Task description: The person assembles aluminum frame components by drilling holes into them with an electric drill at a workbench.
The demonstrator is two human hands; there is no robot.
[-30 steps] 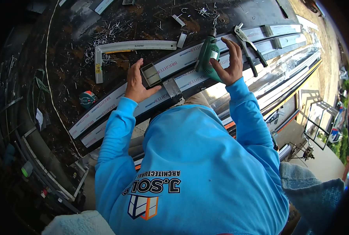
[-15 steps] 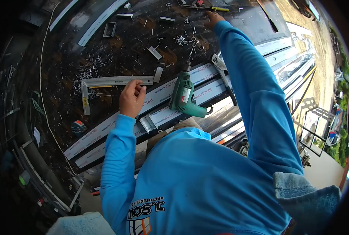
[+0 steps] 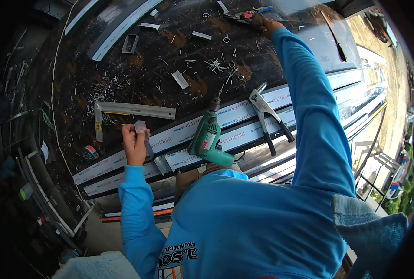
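My left hand (image 3: 135,145) is closed on a small metal angle piece (image 3: 140,125), above the left part of the labelled aluminium profiles (image 3: 170,135). Stretched to the far side of the table, my right hand (image 3: 271,25) is at the red-and-dark snips (image 3: 248,16); its fingers are partly hidden and hard to make out. A green drill (image 3: 208,142) lies across the profiles between my arms, its bit pointing away from me. To the right of the drill rests a hand riveter (image 3: 266,111) with spread handles. A combination square (image 3: 137,110) lies beyond my left hand.
A tape measure (image 3: 90,153) lies left of the profiles. Metal offcuts (image 3: 180,80), rings and loose rivets (image 3: 109,88) are scattered over the dark table (image 3: 142,88). More profiles (image 3: 123,28) lie at the far left. A long dark tool (image 3: 340,50) is at the far right.
My left hand has picked up the small metal piece from the end of the square and moved left. My right hand has reached the snips. The whole view has shifted, showing more of the riveter.
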